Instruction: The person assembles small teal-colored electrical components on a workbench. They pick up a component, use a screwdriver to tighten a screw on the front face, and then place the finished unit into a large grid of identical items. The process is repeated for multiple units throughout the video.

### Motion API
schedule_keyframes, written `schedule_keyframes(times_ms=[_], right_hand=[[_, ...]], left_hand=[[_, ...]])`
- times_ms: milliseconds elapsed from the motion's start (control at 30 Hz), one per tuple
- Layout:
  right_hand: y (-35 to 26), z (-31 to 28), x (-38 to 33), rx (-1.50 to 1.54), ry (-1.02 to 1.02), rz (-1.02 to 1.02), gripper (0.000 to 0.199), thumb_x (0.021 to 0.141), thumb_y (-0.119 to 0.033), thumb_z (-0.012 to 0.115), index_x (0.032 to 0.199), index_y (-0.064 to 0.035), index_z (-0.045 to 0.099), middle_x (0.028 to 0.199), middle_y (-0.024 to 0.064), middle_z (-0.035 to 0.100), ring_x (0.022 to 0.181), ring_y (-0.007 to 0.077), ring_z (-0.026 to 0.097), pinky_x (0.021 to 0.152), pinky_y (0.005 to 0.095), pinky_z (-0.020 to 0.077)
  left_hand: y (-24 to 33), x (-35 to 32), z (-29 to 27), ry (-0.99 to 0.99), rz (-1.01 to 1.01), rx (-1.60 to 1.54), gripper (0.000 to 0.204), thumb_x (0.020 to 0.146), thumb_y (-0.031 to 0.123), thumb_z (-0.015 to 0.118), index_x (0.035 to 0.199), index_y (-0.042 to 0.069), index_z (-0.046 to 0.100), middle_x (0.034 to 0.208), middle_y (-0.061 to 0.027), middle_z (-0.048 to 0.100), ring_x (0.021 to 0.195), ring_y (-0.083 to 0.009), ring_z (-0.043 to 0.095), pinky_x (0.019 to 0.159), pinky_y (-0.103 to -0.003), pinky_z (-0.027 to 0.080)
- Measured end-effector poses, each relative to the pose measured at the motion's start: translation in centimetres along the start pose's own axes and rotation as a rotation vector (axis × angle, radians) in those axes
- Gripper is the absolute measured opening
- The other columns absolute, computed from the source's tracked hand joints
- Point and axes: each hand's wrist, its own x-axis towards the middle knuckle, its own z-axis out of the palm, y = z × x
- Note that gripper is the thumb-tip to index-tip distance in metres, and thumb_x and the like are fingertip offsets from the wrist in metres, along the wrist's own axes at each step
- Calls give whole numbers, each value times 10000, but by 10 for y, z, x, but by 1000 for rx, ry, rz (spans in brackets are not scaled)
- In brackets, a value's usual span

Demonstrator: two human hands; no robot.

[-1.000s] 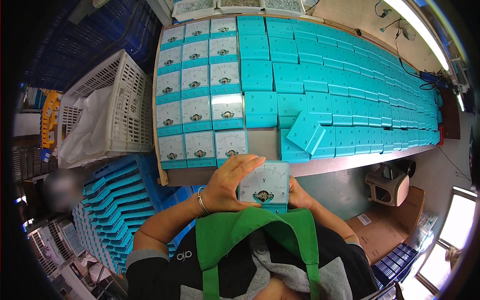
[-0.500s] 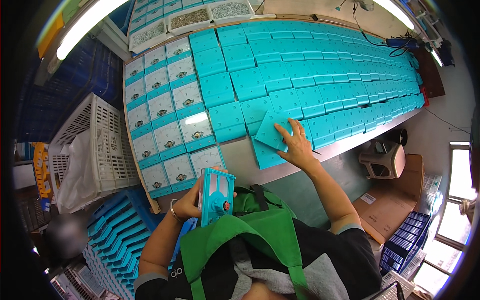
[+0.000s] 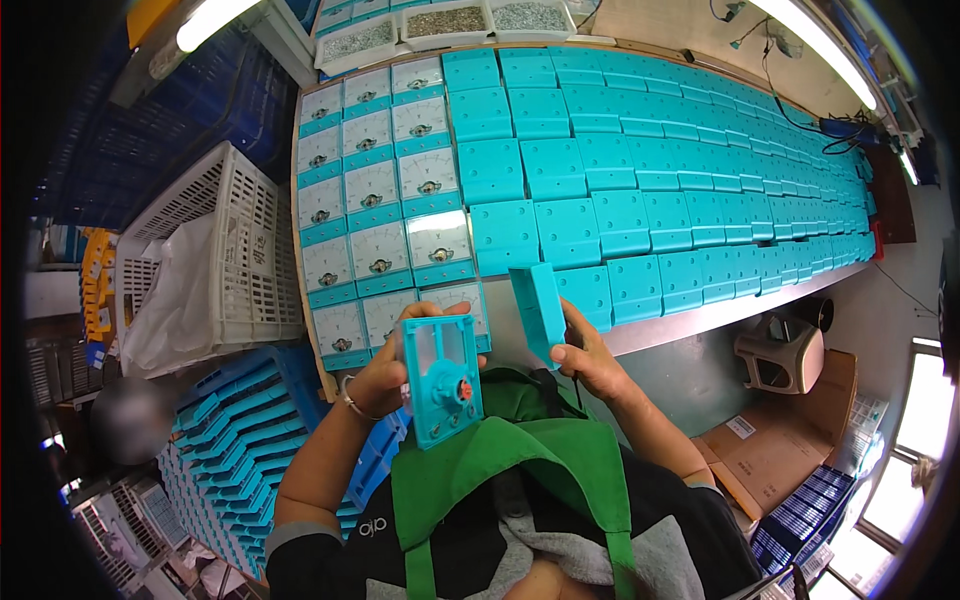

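My left hand is closed around a panel meter. The meter stands nearly upright, its turquoise frame and a round part with a red piece facing me. To its right, my right hand grips a turquoise cover, tilted so that its hollow inside shows toward the meter. The two parts are apart. Rows of similar turquoise covers lie on the table beyond my right hand. Assembled-looking meters with white dials lie face up in rows beyond my left hand.
Three white trays of small metal parts stand at the far edge. A white crate is at the left, above a blue crate of stacked turquoise parts. At the right are a beige stool and a cardboard box.
My right hand has lifted a cover off the near row and brought it toward me, turning it on edge. The meter in my left hand is turned more toward me. The view has shifted.
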Motion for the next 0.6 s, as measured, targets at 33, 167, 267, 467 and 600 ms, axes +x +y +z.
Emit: schedule_keyframes(times_ms=[33, 167, 267, 467, 600], right_hand=[[-4, 3, -1, 107, -41, 105, 954, 722, -418, 753, 1459, -71, 256, 1006, 46, 492, 740, 90, 416, 542, 226, 354], [1, 22, 4, 183, -52, 120, 965, 719, -484, 729, 1455, -80, 252, 942, 8, 473, 670, 58, 365, 480, 204, 227], [-5, 33, 3, 109, -51, 116, 964, 720, -494, 722, 1455, -81, 256, 950, 9, 476, 671, 63, 367, 487, 205, 240], [-4, 31, -1, 20, -113, 140, 1012, 724, -478, 729, 1478, -51, 206, 1168, 68, 491, 895, 120, 473, 677, 231, 381], [-2, 36, 0, 18, -162, 47, 1005, 742, -327, 761, 1486, -23, 159, 1384, 137, 395, 1237, 207, 399, 1020, 342, 327]], left_hand=[[-2, 4, 3, 106, 23, 28, 1039, 625, 339, 846, 1423, 150, 207, 1403, -150, 353, 1154, -359, 524, 914, -508, 483], [-28, 29, -4, 165, 148, 86, 843, 739, 299, 737, 1403, 108, 254, 1281, -129, 444, 1089, -269, 547, 901, -427, 484], [-39, 41, -6, 230, 203, 113, 855, 738, 315, 727, 1419, 92, 260, 1271, -104, 446, 1131, -226, 497, 925, -385, 461], [-35, 38, -3, 247, 173, 86, 884, 737, 383, 720, 1421, 76, 251, 1298, -108, 445, 1196, -230, 482, 985, -388, 448], [-41, 38, -5, 240, 177, 133, 905, 732, 344, 730, 1438, 103, 218, 1319, -105, 410, 1192, -232, 452, 999, -379, 396]])
